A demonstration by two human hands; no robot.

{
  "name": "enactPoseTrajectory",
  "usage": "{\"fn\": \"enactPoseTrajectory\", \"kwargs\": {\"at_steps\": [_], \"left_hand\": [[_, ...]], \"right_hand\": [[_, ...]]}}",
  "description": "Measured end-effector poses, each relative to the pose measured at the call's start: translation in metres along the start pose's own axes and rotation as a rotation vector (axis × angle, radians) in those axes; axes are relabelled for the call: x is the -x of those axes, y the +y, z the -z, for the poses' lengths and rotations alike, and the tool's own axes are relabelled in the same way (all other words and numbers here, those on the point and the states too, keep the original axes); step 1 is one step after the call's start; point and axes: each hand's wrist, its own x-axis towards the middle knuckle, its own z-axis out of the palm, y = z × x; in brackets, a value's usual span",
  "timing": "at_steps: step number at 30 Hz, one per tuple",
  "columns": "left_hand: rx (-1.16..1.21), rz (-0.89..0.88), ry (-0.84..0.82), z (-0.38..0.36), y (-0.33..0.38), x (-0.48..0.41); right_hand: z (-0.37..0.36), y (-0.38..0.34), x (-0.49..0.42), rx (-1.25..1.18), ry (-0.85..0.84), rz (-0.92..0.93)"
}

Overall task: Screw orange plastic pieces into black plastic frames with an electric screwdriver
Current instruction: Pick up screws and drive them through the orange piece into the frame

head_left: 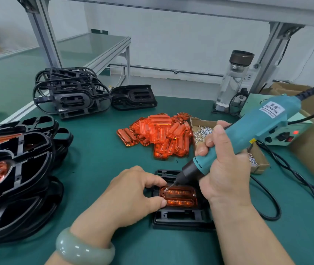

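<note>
Teal electric screwdriver [257,131] labelled KEENWISE gripped tilted in right hand [227,169], bit on orange plastic piece [181,196]; left hand [131,194] pinching piece in black plastic frame [181,217] on bench [104,150].

Frame [181,217] in front, loose inserts [160,132] behind it, screw box [260,167] to their right, frame stacks [37,142] left.

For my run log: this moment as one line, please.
right hand: grips screwdriver | left hand: pinches orange piece in black frame | bit: at piece's left end
</note>
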Motion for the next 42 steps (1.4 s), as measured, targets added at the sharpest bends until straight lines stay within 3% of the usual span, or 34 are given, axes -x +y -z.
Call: {"fn": "enactPoseTrajectory", "kwargs": {"at_steps": [25,42], "left_hand": [[0.01,0.005,-0.005,-0.001,-0.001,-0.001],[0.033,-0.012,-0.033,0.003,0.0,-0.003]], "right_hand": [[-0.006,-0.003,0.004,0.081,-0.078,-0.006],[-0.018,-0.001,0.006,0.243,-0.397,0.019]]}}
